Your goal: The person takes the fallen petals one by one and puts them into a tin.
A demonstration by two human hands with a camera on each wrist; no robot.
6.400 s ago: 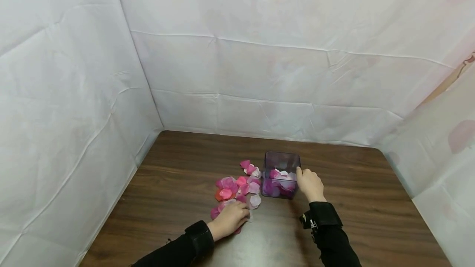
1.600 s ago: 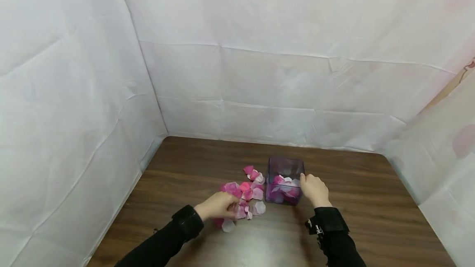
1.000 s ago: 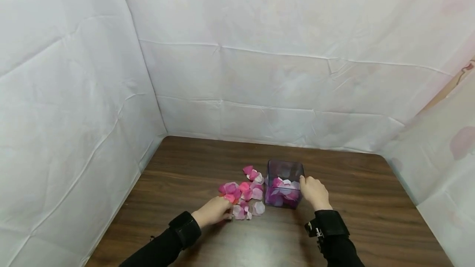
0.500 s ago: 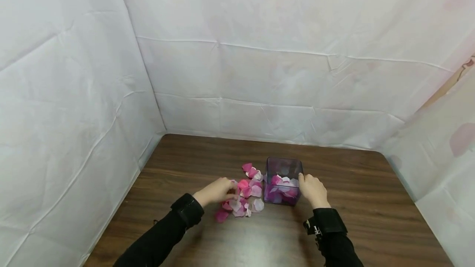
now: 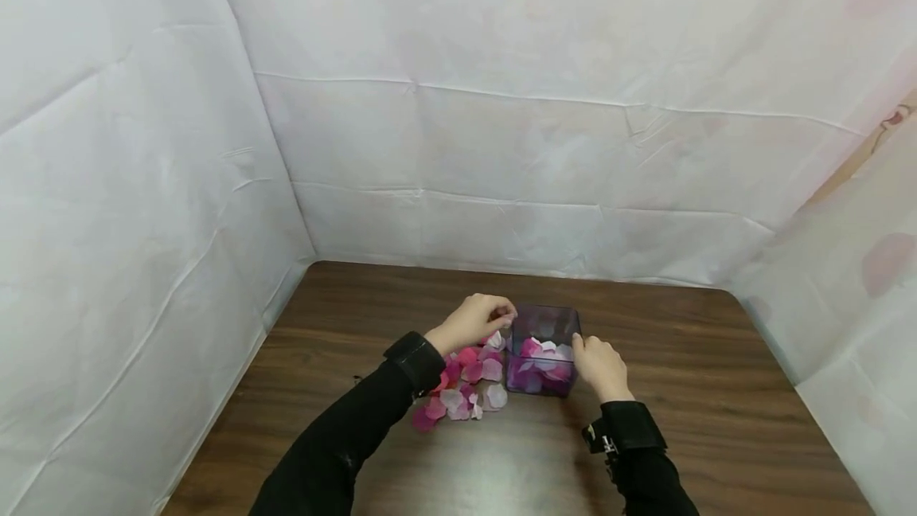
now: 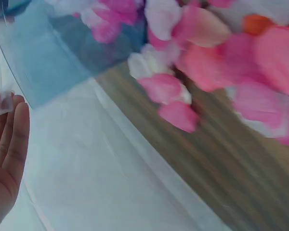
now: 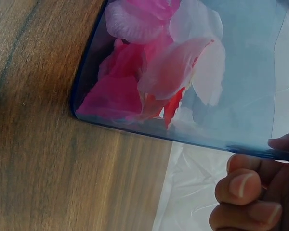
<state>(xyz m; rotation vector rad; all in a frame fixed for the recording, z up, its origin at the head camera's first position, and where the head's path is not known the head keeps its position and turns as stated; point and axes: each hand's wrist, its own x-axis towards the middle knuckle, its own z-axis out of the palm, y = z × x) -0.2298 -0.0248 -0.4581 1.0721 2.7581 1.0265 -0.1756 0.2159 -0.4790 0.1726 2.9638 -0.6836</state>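
Observation:
A clear purple-tinted plastic box stands on the table with pink and white artificial petals inside. My left hand is raised at the box's left rim, thumb and fingertips pinching a small whitish petal. With thumb over the wall and curled fingers outside, my right hand grips the box's right side. Left of the box, partly hidden beneath my left forearm, lies a loose pile of pink, white and coral petals.
The brown wood-grain table carries the box and the pile. White sheeting hangs along its back and both sides. Both wrists wear black straps, the left strap passing above the petals.
My left hand has gone from the petal pile up and rightward to the box's left rim, carrying a whitish petal. My right hand keeps its grip on the box.

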